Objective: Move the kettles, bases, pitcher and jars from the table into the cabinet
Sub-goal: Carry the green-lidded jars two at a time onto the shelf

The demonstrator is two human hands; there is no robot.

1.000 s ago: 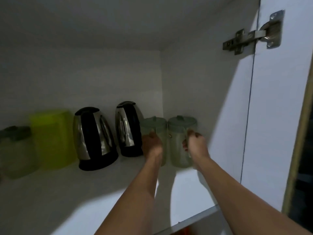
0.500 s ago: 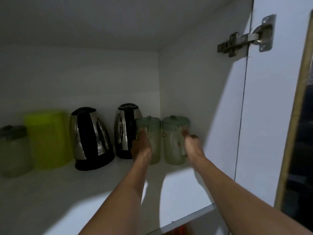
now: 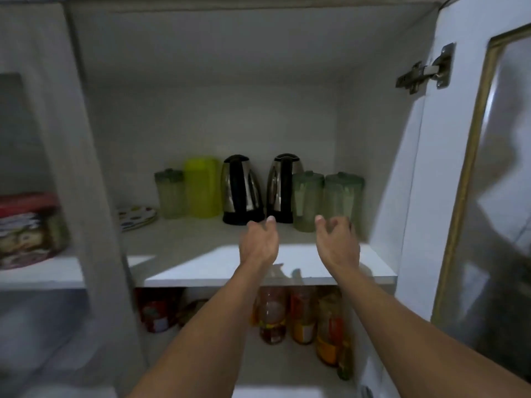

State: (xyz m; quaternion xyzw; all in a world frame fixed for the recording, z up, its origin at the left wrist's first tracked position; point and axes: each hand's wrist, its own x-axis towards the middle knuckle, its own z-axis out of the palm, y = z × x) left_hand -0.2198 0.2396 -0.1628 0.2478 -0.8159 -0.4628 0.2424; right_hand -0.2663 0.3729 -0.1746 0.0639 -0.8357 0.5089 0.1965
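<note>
Inside the open white cabinet (image 3: pixel 373 139), a yellow-green pitcher (image 3: pixel 201 186), two steel-and-black kettles (image 3: pixel 241 191) and three pale green lidded jars (image 3: pixel 307 201) line the back of the upper shelf. The person's left hand (image 3: pixel 260 242) and right hand (image 3: pixel 337 244) hover before them, fingers loosely spread, holding nothing.

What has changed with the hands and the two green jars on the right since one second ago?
Both hands let go: the left hand and right hand have pulled back toward the shelf's front edge, open and empty. The two jars stay upright beside the right kettle. The other kettle, pitcher and left jar have not moved.
</note>
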